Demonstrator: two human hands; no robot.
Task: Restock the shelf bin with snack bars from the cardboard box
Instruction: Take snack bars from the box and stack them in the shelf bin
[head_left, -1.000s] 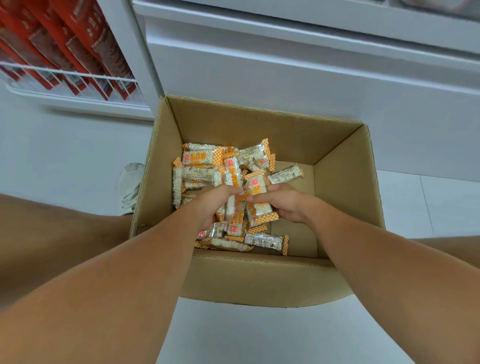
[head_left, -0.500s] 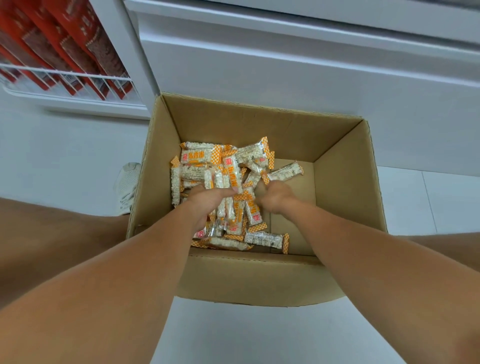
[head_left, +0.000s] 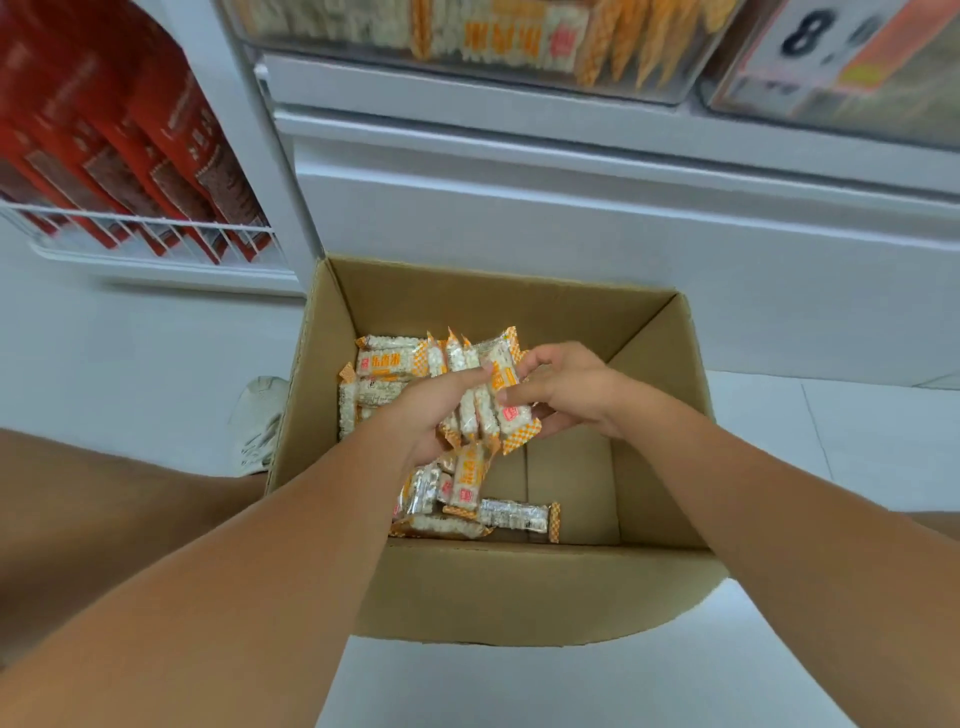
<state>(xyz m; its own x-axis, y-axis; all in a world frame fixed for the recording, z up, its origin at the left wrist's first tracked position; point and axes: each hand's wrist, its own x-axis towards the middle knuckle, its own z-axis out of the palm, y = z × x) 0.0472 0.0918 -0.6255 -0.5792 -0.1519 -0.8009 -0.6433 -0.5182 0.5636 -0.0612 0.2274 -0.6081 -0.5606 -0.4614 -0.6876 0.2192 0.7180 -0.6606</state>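
- Snack bars (head_left: 410, 364) mostly lie along the cardboard box's (head_left: 519, 587) left wall.
- Our left hand (head_left: 431, 410) and right hand (head_left: 566, 389) grip one bundle (head_left: 493, 405) together.
- Shelf bin (head_left: 467, 36) above awaits it; we judge much restocking remains.

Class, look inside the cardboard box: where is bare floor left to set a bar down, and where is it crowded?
Bare cardboard shows in the right half of the cardboard box, between its right wall and the single bar near the front. The left half is crowded with loose snack bars, and both hands hold a bundle of bars above it.
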